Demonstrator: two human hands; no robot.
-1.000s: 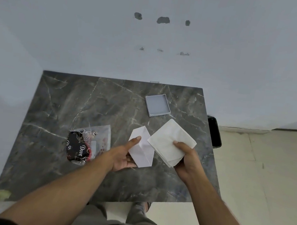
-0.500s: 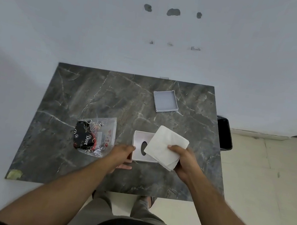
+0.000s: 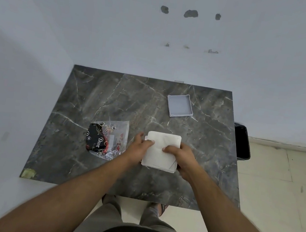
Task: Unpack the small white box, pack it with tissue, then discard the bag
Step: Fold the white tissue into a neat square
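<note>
Fingers (image 3: 149, 142) press tissue (image 3: 160, 151); bag (image 3: 108, 140) reads "Dove".

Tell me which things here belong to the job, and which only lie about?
Belong to the job:
white folded tissue stack
small white box under it
shallow white box lid
clear plastic Dove bag
black bin

Only lying about:
yellowish sticker on the table corner

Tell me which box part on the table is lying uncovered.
The shallow grey-white box lid at the table's far right lies uncovered, untouched. The other part, near the front edge, is almost hidden under the tissue stack both hands press on.
</note>
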